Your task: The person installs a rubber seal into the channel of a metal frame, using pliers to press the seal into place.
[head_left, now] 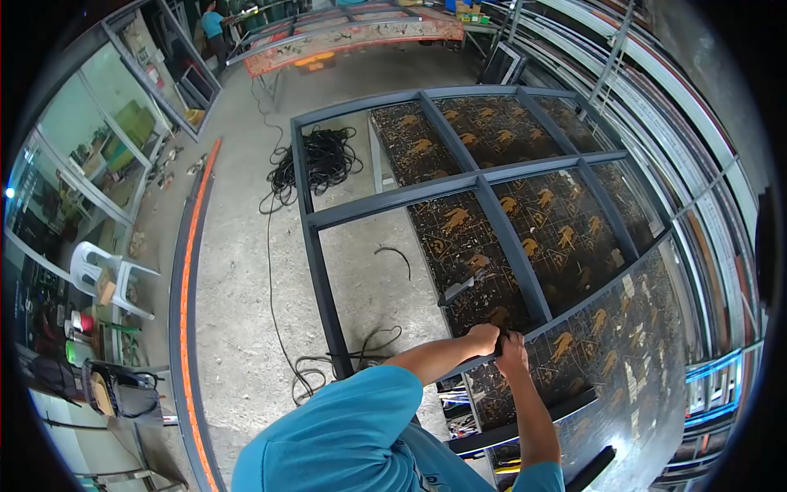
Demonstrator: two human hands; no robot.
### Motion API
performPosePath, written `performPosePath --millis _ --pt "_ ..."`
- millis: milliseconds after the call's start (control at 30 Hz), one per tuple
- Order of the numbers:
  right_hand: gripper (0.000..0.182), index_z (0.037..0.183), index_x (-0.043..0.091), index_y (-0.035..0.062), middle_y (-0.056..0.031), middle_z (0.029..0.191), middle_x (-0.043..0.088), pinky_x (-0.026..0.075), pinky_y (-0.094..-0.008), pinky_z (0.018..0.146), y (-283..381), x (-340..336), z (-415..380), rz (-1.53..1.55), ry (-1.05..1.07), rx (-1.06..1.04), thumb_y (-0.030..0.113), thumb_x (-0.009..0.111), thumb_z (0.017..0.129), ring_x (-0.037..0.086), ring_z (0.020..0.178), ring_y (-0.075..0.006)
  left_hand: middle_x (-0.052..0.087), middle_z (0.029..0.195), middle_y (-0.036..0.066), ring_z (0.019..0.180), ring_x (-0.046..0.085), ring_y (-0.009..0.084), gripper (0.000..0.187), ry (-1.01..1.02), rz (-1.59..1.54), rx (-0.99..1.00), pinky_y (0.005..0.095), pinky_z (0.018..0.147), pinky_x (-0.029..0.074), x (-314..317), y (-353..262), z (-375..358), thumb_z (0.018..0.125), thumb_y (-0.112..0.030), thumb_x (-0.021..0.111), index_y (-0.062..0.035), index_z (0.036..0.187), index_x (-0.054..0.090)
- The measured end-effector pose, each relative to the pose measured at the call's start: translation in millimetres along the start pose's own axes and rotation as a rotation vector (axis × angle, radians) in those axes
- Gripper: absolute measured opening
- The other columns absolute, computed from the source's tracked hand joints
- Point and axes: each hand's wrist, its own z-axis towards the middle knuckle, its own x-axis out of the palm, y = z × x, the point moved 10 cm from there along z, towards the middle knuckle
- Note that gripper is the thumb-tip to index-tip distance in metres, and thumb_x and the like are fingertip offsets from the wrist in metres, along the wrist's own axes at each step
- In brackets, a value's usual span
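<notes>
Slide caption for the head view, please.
Left hand and right hand close together at the near edge of a dark frame over a printed board.

Frame (508,246): dk grey, rect., lying flat on table (598,361), L end sticking out past table edge. One long mid bar + 2 cross bars = 6 openings; tabletop shows thru most, floor thru the L ones. Nr L corner hidden. Blk piece (498,345): small, at frame's nr rail, mostly covered, exact shape unclear.
</notes>
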Motion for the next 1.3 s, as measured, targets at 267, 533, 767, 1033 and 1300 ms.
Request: performPosePath --millis 267,533,767,1033,1300 --pt "0.040 0.105 0.060 0.0031 -0.0161 0.118 0.053 0.042 -0.0393 0.100 -2 -8 -6 -0.017 -0.086 -0.008 0.003 0.065 0.066 0.043 0.120 -0.0338 0.067 0.096 0.021 0.094 0.065 0.0356 0.019 -0.111 0.020 0.008 0.0439 0.083 0.052 -9 -2 0 0.077 -0.012 0.060 -0.0021 0.092 0.068" --pt "0.038 0.102 0.064 0.0096 -0.0090 0.110 0.056 0.049 -0.0389 0.091 -9 -15 -2 -0.003 -0.042 -0.021 0.008 0.067 0.065 0.048 0.114 -0.0288 0.067 0.095 0.021 0.094 0.065 0.0356 0.021 0.003 0.107 0.025 0.0440 0.084 0.052 4 -4 21 0.075 -0.014 0.063 -0.0019 0.091 0.068" --pt "0.035 0.100 0.065 0.0086 -0.0090 0.109 0.056 0.047 -0.0398 0.091 -11 -11 -7 -0.020 -0.061 -0.007 0.008 0.066 0.066 0.047 0.113 -0.0285 0.069 0.097 0.019 0.094 0.067 0.0316 0.017 -0.013 0.130 -0.059 0.0405 0.080 0.055 -7 -14 17 0.080 -0.013 0.061 -0.0041 0.092 0.070" --pt "0.030 0.097 0.066 0.0075 -0.0092 0.110 0.056 0.047 -0.0383 0.091 -14 -9 -2 -0.001 -0.061 0.014 0.006 0.065 0.067 0.048 0.113 -0.0273 0.069 0.097 0.019 0.094 0.067 0.0326 0.017 -0.039 0.165 -0.043 0.0417 0.080 0.055 -4 -13 31 0.082 -0.013 0.059 -0.0048 0.091 0.070" --pt "0.036 0.101 0.065 0.0061 -0.0103 0.109 0.055 0.047 -0.0376 0.093 -10 -10 -4 0.033 -0.039 0.068 0.004 0.065 0.065 0.047 0.113 -0.0292 0.067 0.105 0.021 0.098 0.066 0.0329 0.022 0.092 0.209 -0.030 0.0428 0.084 0.053 2 -16 39 0.083 -0.013 0.057 -0.0029 0.099 0.069"
